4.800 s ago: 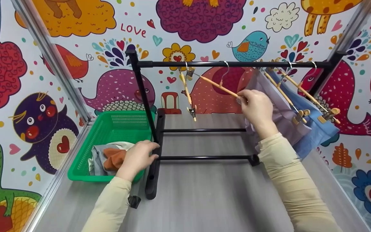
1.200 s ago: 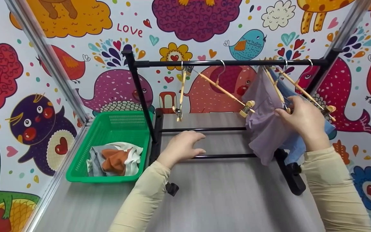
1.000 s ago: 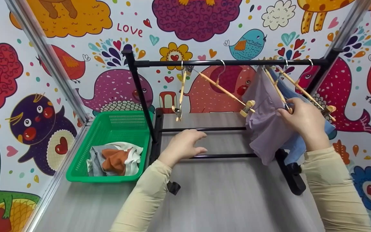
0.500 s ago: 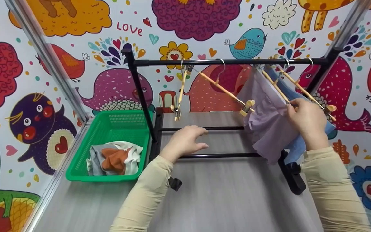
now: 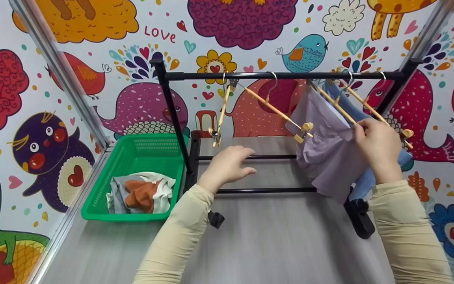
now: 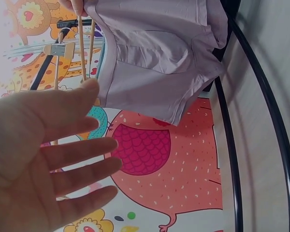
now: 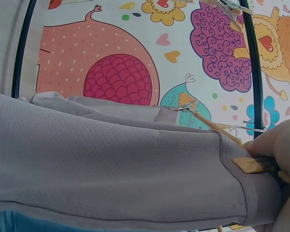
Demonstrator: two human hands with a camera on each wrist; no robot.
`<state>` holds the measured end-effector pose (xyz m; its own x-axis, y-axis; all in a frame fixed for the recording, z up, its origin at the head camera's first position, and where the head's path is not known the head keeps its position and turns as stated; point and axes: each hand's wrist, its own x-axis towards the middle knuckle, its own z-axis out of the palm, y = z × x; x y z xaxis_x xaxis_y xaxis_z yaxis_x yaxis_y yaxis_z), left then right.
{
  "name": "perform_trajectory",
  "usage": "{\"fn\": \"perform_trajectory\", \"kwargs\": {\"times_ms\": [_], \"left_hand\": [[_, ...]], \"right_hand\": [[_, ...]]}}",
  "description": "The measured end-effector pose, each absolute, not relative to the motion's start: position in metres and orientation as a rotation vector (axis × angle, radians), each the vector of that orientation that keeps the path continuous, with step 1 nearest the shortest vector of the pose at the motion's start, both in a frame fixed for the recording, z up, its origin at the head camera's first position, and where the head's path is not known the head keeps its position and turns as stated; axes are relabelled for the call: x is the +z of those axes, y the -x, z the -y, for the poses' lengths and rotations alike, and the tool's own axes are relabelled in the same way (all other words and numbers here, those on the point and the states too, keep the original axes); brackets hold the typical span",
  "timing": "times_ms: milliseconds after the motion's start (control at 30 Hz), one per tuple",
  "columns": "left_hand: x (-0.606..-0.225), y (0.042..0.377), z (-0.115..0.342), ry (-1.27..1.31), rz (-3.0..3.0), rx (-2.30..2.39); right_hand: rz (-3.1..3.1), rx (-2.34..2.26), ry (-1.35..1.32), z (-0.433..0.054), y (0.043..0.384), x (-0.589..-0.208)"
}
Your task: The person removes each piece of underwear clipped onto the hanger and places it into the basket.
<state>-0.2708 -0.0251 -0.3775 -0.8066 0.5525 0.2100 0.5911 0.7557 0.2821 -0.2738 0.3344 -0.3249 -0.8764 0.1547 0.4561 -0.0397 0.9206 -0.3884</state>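
Observation:
My right hand (image 5: 380, 148) grips the near end of a wooden clip hanger (image 5: 332, 101) that carries lavender boxer briefs (image 5: 323, 154). In the right wrist view, thumb and fingers are around the hanger's end at a wooden clip (image 7: 249, 165), which bites the waistband. My left hand (image 5: 229, 167) hovers left of the boxer briefs, fingers spread and holding nothing. Its palm shows in the left wrist view, where the thumb lies near the waistband; whether they touch I cannot tell. Blue fabric (image 5: 363, 183) hangs behind, partly hidden, on another hanger.
A black rack's top bar (image 5: 246, 76) bears two bare clip hangers, one (image 5: 224, 110) near the left post and another (image 5: 268, 103) mid-bar. Left of the rack, a green basket (image 5: 93, 216) holds crumpled grey, orange and white clothes. Lower crossbars (image 5: 266, 190) run above the grey tabletop.
My right hand went from the bare mid-bar hanger to the lavender garment's hanger, whose near end then swung slightly right. My left hand left the rack's left side and lately rose a little.

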Motion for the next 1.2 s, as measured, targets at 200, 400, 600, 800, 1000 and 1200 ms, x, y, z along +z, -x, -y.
{"fn": "perform_trajectory", "kwargs": {"times_ms": [200,400,600,800,1000,1200], "left_hand": [[-0.373,0.276,0.025,0.924,2.825,-0.520],[-0.372,0.278,0.026,0.895,2.805,-0.546],[-0.375,0.282,0.026,0.878,2.782,-0.552],[-0.384,0.290,0.030,0.856,2.736,-0.565],[-0.397,0.295,0.036,0.866,2.715,-0.517],[-0.412,0.299,0.044,0.835,2.745,-0.549]], "right_hand": [[2.542,0.556,0.054,-0.331,0.271,-0.322],[2.510,0.568,0.033,-0.331,0.268,-0.322],[2.483,0.573,-0.015,-0.332,0.262,-0.332],[2.455,0.604,-0.106,-0.335,0.258,-0.348],[2.470,0.645,-0.167,-0.337,0.257,-0.370],[2.508,0.711,-0.221,-0.334,0.256,-0.391]]}}
